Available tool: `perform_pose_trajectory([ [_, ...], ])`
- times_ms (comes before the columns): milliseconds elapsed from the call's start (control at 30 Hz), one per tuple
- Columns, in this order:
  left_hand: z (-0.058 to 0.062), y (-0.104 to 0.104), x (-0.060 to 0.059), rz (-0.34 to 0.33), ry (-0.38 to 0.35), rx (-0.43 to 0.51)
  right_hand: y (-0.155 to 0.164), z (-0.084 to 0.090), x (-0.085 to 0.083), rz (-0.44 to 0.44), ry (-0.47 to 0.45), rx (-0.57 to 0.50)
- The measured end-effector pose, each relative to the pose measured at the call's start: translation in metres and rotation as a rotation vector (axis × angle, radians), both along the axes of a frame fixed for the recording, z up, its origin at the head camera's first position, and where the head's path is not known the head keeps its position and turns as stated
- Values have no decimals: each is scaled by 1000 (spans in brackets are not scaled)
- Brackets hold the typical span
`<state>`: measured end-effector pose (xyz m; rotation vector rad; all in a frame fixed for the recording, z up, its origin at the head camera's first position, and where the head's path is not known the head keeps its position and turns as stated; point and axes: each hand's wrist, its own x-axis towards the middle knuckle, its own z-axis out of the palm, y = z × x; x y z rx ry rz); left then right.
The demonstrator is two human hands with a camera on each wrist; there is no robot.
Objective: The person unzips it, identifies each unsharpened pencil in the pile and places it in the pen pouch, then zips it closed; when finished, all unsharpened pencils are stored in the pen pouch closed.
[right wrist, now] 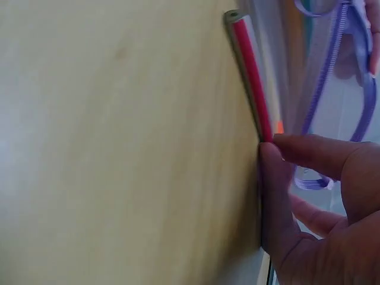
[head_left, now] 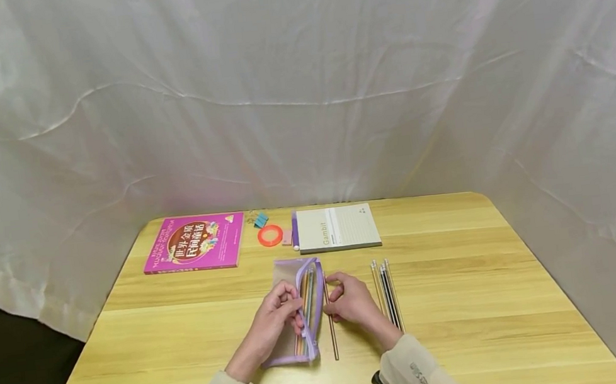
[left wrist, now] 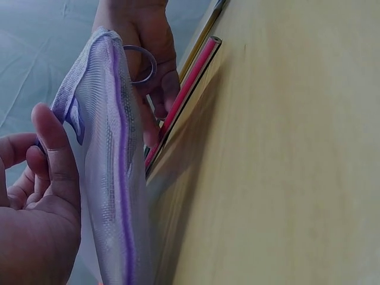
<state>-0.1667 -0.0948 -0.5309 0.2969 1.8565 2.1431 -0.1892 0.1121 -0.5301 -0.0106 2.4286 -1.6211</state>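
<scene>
The left hand [head_left: 274,318] pinches the open edge of the purple mesh pencil case [head_left: 297,310], thumb on one side and fingers curled behind, so the mouth stays lifted and spread; the left wrist view shows the zipper edge held up off the counter [head_left: 469,300]. Inside the case lie several pencils already, running lengthwise.

The right hand [head_left: 351,301] sits just across the case's opening, its fingertips [right wrist: 279,178] pressed on a single pink pencil [right wrist: 252,77] that lies flat on the counter right along the case's right edge. The right wrist view shows the fingers pinching that pencil against the wood, apparently to get a grip on it next to the held-open mouth.

Just to the right of the right hand, a small row of loose pencils [head_left: 386,294] lies parallel, within easy reach. Beyond both hands, at the far edge, are a pink book [head_left: 195,242], an orange tape ring [head_left: 270,235], blue binder clips [head_left: 260,221] and a grey notebook [head_left: 337,228].
</scene>
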Motion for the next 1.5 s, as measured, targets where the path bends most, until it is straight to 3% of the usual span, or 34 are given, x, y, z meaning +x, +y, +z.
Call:
perform_pose_trajectory([
  [500,-1,-4,-2,35,85,58,1,1,-2,26,-2,51],
  [1033,4,-5,-5,61,88,87,-1,7,-2,36,19,134],
  [1367,2,-6,-4,62,78,83,4,11,-3,54,-20,182],
  [1500,2,-7,-4,67,76,83,7,9,-3,47,-46,140],
])
